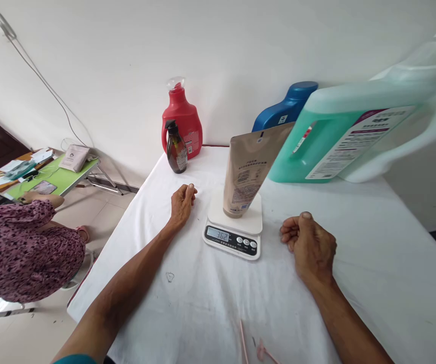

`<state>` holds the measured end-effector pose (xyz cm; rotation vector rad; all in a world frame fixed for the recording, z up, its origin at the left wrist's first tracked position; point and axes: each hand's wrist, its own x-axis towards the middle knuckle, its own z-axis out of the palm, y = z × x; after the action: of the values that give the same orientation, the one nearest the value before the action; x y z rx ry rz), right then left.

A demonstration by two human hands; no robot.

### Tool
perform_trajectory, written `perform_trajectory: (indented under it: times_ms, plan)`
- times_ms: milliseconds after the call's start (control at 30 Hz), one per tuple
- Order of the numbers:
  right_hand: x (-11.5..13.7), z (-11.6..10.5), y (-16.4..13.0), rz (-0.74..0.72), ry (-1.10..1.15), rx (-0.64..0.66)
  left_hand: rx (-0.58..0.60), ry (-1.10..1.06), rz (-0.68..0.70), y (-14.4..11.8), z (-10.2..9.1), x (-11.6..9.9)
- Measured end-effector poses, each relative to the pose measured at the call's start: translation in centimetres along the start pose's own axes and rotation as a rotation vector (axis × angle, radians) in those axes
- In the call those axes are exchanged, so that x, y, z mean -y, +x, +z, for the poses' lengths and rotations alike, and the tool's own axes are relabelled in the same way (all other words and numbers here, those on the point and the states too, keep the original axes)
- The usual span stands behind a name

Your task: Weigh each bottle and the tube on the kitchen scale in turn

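Standing upright on the white kitchen scale [234, 227], a tan pouch [248, 169] — soft, matte, flat-topped — sits between both hands. The left hand [182, 203] rests loosely curled on the wrinkled white tablecloth [373, 263], holding nothing; the right hand [310, 245] lies in an empty loose fist. Behind stand a red jug [183, 121], a small brown bottle [176, 149], a blue jug [284, 108] and a translucent jug of green liquid [339, 131].

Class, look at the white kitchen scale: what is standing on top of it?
A tan pouch stands upright on the scale. The display below it stays visible; the platform under the pouch's base is covered.
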<state>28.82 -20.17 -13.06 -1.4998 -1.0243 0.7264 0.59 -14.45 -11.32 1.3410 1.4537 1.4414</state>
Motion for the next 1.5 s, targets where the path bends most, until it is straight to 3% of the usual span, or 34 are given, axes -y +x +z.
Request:
perform_trajectory:
  times_ms: [133, 1500]
  plan:
    - [0.05, 0.02, -0.07, 0.086, 0.021, -0.003, -0.002, 0.02, -0.014, 0.01, -0.03, -0.02]
    - [0.37, 0.05, -0.15, 0.073, 0.013, -0.005, -0.018, 0.009, -0.014, -0.12, 0.12, -0.25]
